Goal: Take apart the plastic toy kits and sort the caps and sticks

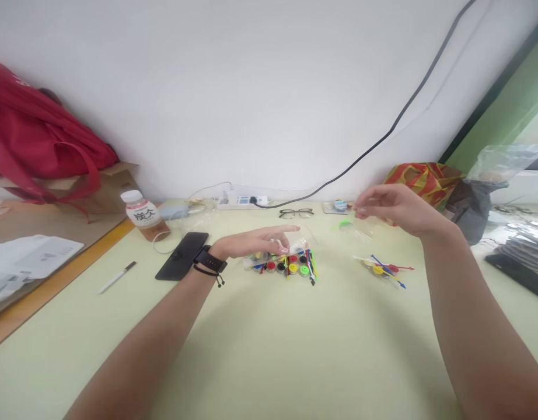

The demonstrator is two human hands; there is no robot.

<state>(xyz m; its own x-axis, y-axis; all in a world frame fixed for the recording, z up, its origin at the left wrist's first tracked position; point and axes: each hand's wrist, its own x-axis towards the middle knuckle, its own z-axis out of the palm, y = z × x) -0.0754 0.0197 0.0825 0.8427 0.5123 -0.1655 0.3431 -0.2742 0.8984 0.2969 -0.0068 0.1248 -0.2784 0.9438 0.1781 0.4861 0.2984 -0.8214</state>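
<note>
My left hand [260,240], with a black watch on its wrist, hovers over a cluster of coloured spinner pieces [293,268]. Its index finger is stretched out, and its other fingers and thumb bend down near some clear plastic. The cluster has round discs in red, black, yellow and green, plus thin arrow-shaped pointers. My right hand [394,207] is raised farther right, fingertips pinched together; what they hold is too blurred to name. Just below them are a bright green piece [345,224] and clear film. Nearer me lies a smaller group of arrow spinners [381,270] in white, yellow, blue and red.
On the left are a black phone [181,256], a capped drink bottle [145,214] and a pen [117,277]. Glasses [296,213] and a power strip [241,202] lie near the wall. Bags [420,184] stand at the back right, beside stacked discs [525,254].
</note>
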